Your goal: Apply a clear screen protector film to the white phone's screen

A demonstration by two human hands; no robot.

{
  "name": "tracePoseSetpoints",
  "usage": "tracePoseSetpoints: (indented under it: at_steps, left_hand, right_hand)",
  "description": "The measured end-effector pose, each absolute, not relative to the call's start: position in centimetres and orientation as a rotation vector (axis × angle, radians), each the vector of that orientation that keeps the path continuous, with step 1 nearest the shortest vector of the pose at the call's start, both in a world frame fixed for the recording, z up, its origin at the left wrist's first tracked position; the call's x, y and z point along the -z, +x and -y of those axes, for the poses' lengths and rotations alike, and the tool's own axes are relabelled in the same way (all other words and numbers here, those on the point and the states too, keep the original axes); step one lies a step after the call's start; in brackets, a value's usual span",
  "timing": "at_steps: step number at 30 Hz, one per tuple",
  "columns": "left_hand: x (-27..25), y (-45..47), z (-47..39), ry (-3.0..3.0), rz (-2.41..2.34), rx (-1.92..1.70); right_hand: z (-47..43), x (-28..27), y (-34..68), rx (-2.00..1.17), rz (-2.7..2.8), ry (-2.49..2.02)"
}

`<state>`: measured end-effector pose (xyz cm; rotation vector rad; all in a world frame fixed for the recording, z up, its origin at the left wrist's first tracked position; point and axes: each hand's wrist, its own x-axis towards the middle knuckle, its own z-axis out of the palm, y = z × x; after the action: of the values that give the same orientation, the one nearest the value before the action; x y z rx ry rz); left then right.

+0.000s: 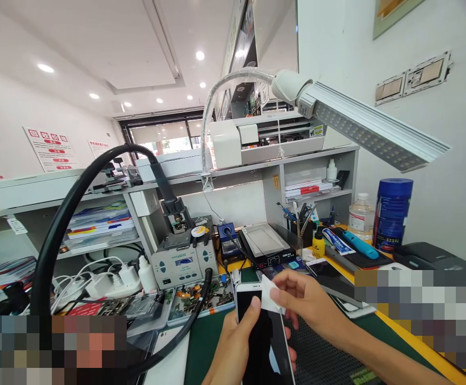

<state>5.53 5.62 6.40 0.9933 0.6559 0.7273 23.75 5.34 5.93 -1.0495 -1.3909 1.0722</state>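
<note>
A white-edged smartphone (263, 337) with a dark screen is gripped in my left hand (235, 337). The thumb lies over the screen near its upper left, and fingertips show along the far right edge. Between the thumb and fingers of my right hand (305, 299) is a white wipe (271, 295), pressed against the phone's top right corner. Part of the wipe is hidden behind the fingers. Below the phone lies a green work mat (207, 342), with a black textured pad (317, 347) to the right.
A tray of small circuit parts (203, 302) and a hot air rework station (183, 264) stand at the left, its black hose (76, 198) arching across. Another phone (333, 278) lies to the right. A lamp (369, 123) hangs overhead. Behind stands a yellow bottle (318, 245).
</note>
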Motion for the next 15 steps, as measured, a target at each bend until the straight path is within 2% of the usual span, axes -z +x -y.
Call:
tracePoseSetpoints:
  at_steps: [9,15]
  left_hand:
    - [-5.2,5.1,-6.5,0.602,-0.41,-0.495]
    - [-5.3,4.5,-7.5,0.639,-0.24,-0.474]
  right_hand:
    - [-5.0,-7.5,24.0,-1.272,1.367,-1.004]
    - [-5.2,-7.4,24.1,-1.336,1.309,-1.017]
